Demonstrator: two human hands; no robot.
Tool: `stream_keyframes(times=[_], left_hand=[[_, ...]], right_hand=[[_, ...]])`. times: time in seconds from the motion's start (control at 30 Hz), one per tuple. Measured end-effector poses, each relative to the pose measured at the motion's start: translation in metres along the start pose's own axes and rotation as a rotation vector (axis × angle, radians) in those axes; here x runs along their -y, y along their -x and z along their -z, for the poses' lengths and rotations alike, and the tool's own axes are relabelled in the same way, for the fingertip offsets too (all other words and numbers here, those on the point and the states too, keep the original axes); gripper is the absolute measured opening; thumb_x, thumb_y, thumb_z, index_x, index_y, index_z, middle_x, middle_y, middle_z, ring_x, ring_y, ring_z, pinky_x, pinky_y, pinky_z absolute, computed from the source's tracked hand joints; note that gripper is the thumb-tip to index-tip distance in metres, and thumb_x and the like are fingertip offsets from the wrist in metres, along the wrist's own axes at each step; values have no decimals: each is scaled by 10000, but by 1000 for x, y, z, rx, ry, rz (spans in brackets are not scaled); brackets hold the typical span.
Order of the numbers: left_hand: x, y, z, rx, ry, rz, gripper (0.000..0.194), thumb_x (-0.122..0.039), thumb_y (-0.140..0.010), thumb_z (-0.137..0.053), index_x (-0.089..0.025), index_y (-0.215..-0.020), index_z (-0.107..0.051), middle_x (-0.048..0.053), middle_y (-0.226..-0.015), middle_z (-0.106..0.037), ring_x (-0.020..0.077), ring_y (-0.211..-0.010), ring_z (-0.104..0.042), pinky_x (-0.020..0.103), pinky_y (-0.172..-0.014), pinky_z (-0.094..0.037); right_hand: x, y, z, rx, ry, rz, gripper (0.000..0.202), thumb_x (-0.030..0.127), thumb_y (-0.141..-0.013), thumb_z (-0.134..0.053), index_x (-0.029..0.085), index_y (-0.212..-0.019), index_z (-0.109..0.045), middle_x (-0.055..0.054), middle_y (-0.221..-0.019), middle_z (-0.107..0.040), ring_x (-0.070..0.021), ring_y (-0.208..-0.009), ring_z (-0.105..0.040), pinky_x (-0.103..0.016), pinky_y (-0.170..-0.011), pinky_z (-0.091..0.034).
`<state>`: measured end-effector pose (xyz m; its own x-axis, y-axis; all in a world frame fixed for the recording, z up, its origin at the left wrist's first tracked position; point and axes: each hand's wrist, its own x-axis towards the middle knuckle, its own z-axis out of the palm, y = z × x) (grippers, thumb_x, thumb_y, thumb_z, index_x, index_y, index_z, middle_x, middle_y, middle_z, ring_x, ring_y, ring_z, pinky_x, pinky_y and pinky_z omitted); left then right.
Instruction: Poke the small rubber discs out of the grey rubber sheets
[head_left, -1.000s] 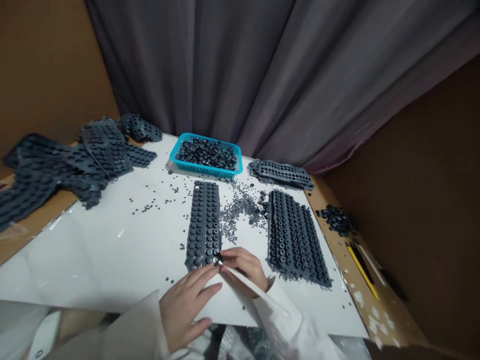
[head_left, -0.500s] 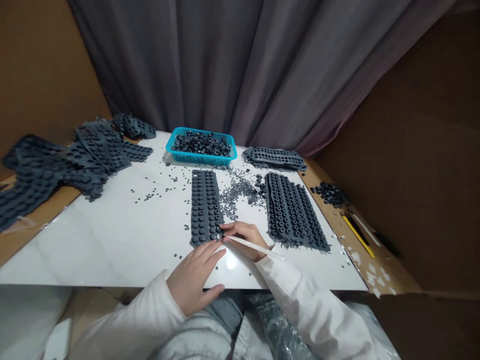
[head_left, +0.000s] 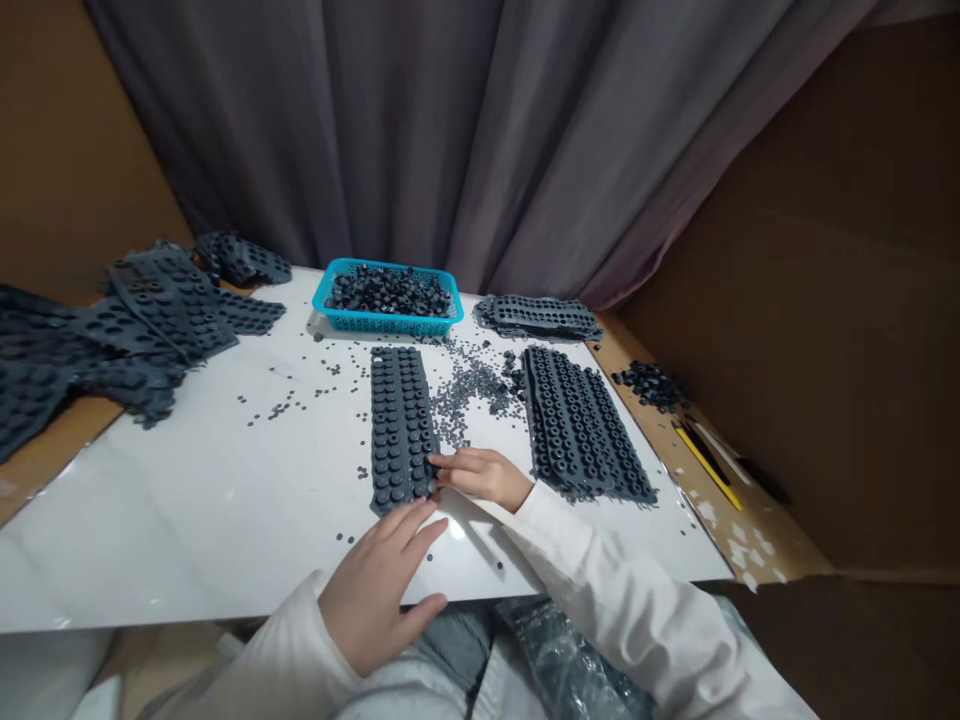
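A dark grey rubber sheet with rows of round studs [head_left: 400, 425] lies on the white table, with a pale hole at its upper left corner. My left hand [head_left: 390, 580] rests at the sheet's bottom edge, fingers spread and fingertips on it. My right hand [head_left: 484, 477] is closed at the sheet's lower right edge, its fingertips against the last studs. A thin white stick [head_left: 486, 510] runs from under the right fingers toward the sleeve, partly hidden by the hand.
Small dark discs [head_left: 474, 390] are scattered beside the sheet. A blue basket [head_left: 390, 323] of dark pieces stands behind. Stacked sheets [head_left: 585, 425] lie right, crumpled sheets [head_left: 165, 300] left. A yellow tool [head_left: 709, 468] and dark pieces [head_left: 649, 385] sit at the right edge.
The whole view has shifted slightly. My right hand's index finger has moved onto the sheet's edge studs, and the white stick now lies lower, under the hand. My left hand stays at the sheet's bottom edge.
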<state>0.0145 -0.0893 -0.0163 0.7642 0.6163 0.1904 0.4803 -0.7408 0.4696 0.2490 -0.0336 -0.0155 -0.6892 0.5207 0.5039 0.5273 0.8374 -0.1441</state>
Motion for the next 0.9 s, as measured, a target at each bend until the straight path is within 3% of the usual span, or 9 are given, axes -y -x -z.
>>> stream_keyframes(times=[0.07,0.13,0.2,0.27,0.4,0.5,0.9], left_hand=[[0,0,1,6,-12,-9,532,-325,-807,-582,-212,-1308,-443,85,-1427,-408,276,-1279,-395,454,-1014,-422],[0,-1,2,6,-8,-23,538,-316,-804,-584,-215,-1313,-438,76,-1443,-386,271,-1281,-394,441,-1011,-426],[1,-2,3,-3,1,-37,544,-304,-801,-586,-223,-1317,-435,71,-1447,-381,271,-1280,-395,436,-1004,-431],[2,-1,4,-1,1,-43,548,-303,-803,-582,-227,-1324,-430,71,-1452,-375,275,-1281,-394,438,-996,-434],[0,0,1,6,-2,-26,549,-322,-802,-585,-229,-1321,-434,69,-1452,-375,274,-1277,-395,427,-991,-433],[-3,1,-1,-46,2,26,532,-310,-796,-592,-242,-1304,-450,51,-1446,-386,266,-1277,-393,424,-1012,-411],[0,1,1,3,18,-12,532,-333,-816,-581,-235,-1320,-442,65,-1459,-363,274,-1281,-387,424,-1003,-420]], right_hand=[[0,-2,4,-62,3,-70,191,202,-923,-453,164,-876,-635,-135,-1113,-672,-163,-784,-667,-278,-714,-550],[2,-4,9,-163,-63,-233,199,205,-926,-445,160,-870,-630,-136,-1024,-700,-185,-835,-681,-290,-713,-551],[7,-6,12,-267,-202,-400,178,233,-916,-477,174,-842,-628,-108,-889,-719,-204,-899,-681,-297,-719,-548],[11,-7,11,-312,-356,-479,156,284,-885,-541,186,-800,-629,-98,-854,-719,-210,-911,-678,-303,-724,-544],[15,-8,3,-194,-520,-435,142,317,-845,-600,190,-791,-632,-131,-1043,-696,-202,-912,-654,-343,-784,-532],[14,-8,0,-133,-539,-417,138,310,-849,-593,190,-795,-635,-128,-1059,-691,-197,-929,-637,-343,-802,-525],[13,-8,2,-120,-508,-412,148,288,-867,-568,178,-800,-640,-133,-1037,-694,-184,-915,-656,-313,-801,-536]])
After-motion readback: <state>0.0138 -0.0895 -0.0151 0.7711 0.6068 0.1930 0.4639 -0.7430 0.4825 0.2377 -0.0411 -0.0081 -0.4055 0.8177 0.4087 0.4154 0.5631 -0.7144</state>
